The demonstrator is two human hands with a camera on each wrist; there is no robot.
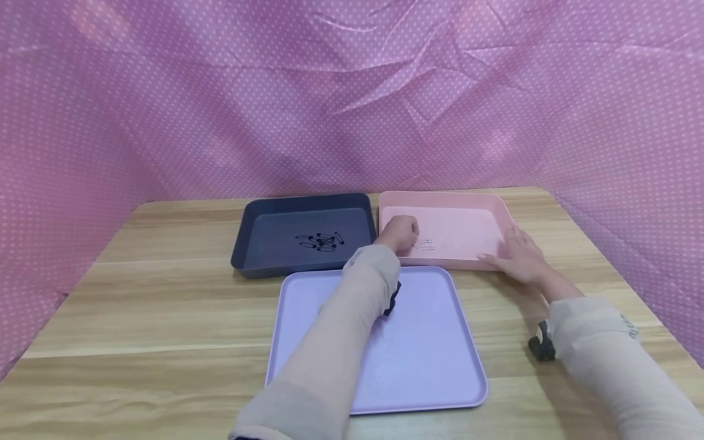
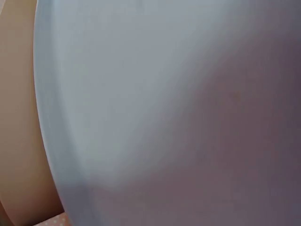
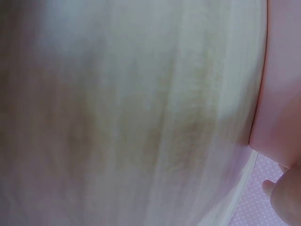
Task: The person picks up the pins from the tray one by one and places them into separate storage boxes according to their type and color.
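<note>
My left hand point(image 1: 400, 233) is over the left part of the pink tray point(image 1: 440, 264), its fingers curled. Beside its fingertips lie several small silver safety pins point(image 1: 425, 244). Its fingertips are hidden, so I cannot tell whether a pin is between them. My right hand point(image 1: 519, 256) rests at the near right corner of the same tray, fingers extended along the right wall and thumb over the near rim. To the left, a dark navy tray point(image 1: 275, 244) has several black safety pins point(image 1: 323, 242) in a loose heap.
A flat lavender tray point(image 1: 418, 348) lies in front of the two deeper trays, under my left forearm. In the left wrist view its pale surface point(image 2: 117, 94) fills most of the frame. Everything stands on a wood-grain table point(image 1: 165, 318); pink dotted cloth point(image 1: 275, 110) hangs behind and at both sides.
</note>
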